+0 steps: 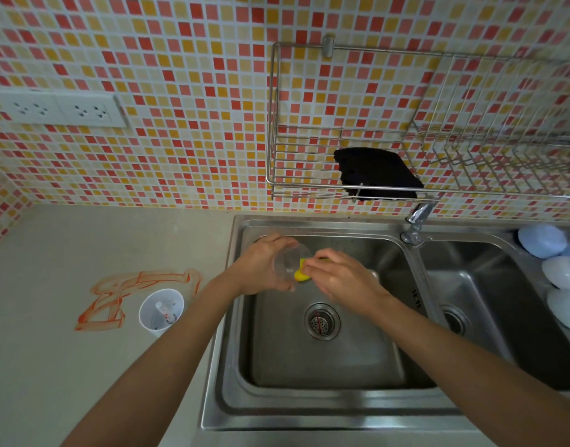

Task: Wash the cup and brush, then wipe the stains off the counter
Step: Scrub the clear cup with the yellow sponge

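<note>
Hands meet over the left basin of the steel sink (241, 375). The left hand (264, 269) curls around a clear plastic cup (290, 262), fingers wrapped over its side, the cup tipped so its mouth faces the right hand. The right hand (338, 275) pinches a yellow sponge (300, 271) between closed fingertips and presses it at the cup's mouth; how far in it reaches is hard to tell.

The cup is thin, see-through and smooth; the sponge is small, bright and soft-edged. The basin is brushed metal with a round perforated drain (321, 321) directly below both hands.

On the pale matte counter (83, 382), well left of the hands, stands a second translucent white cup (161, 312) with a brush (165, 312) resting inside it, its tip reddish. Just beside that cup, orange stains (128, 295) run in looping bands across the counter.

A wire rack (341, 175) on the mosaic-tiled wall holds a black cloth (377, 172), above the chrome tap (417, 221).
</note>
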Available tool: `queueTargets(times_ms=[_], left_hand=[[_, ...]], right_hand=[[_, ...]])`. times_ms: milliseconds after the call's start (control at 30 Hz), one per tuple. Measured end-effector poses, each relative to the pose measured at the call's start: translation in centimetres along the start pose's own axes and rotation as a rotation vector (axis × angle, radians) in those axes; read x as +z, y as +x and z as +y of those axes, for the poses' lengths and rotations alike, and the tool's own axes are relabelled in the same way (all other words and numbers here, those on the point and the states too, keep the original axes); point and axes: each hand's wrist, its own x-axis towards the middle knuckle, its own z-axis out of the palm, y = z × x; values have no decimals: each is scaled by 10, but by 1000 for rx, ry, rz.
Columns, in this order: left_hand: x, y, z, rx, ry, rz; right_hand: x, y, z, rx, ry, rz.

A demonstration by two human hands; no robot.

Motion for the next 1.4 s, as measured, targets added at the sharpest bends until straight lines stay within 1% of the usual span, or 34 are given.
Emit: queueTargets(times_ms=[100,200,300,367,433,500,533,633,700,800,867,933,1000,1100,1133,1167,1200,1233,1300,1333,1367,1400], left_hand=[[-1,2,1,-46,-82,11],[1,-2,3,-67,-145,72],[10,-7,9,-58,-48,164],[21,-8,9,-54,71,263],[29,-7,7,-95,206,387],[30,-6,7,-128,255,465],[29,-6,6,-117,250,471],[24,-6,-5,-6,179,418],[22,-10,-9,41,122,365],[22,-12,-7,89,102,293],[19,-9,-4,111,98,270],[15,-6,-4,120,86,262],[12,-4,-6,107,69,257],[10,-5,-7,99,76,272],[9,-6,-8,97,74,270],[8,-6,-7,98,77,263],[9,-7,-7,99,84,249],[10,-7,-7,99,87,231],[14,-7,-5,88,72,199],[16,-7,-4,74,54,187],[17,-7,-2,63,38,183],[17,-6,-2,59,28,180]], right_hand=[[4,-2,-1,22,-51,92],[5,-2,-3,64,-106,183],[7,2,-9,125,-114,227],[9,7,-16,153,-99,231],[12,11,-24,180,-63,232],[13,13,-31,214,9,223],[12,14,-33,223,56,209],[11,12,-34,201,184,136],[10,9,-30,152,178,71],[2,12,-16,37,-49,21],[-5,16,-9,47,-165,38],[-3,18,-11,109,-160,67],[2,18,-23,189,-9,67],[8,17,-40,385,384,83],[9,17,-40,435,463,91],[8,16,-37,438,496,81],[5,15,-33,386,462,42],[2,13,-27,296,375,6],[-6,15,-14,107,41,-32],[-10,17,-10,73,-82,-34],[-13,18,-9,79,-148,-31],[-14,18,-10,100,-155,-28]])
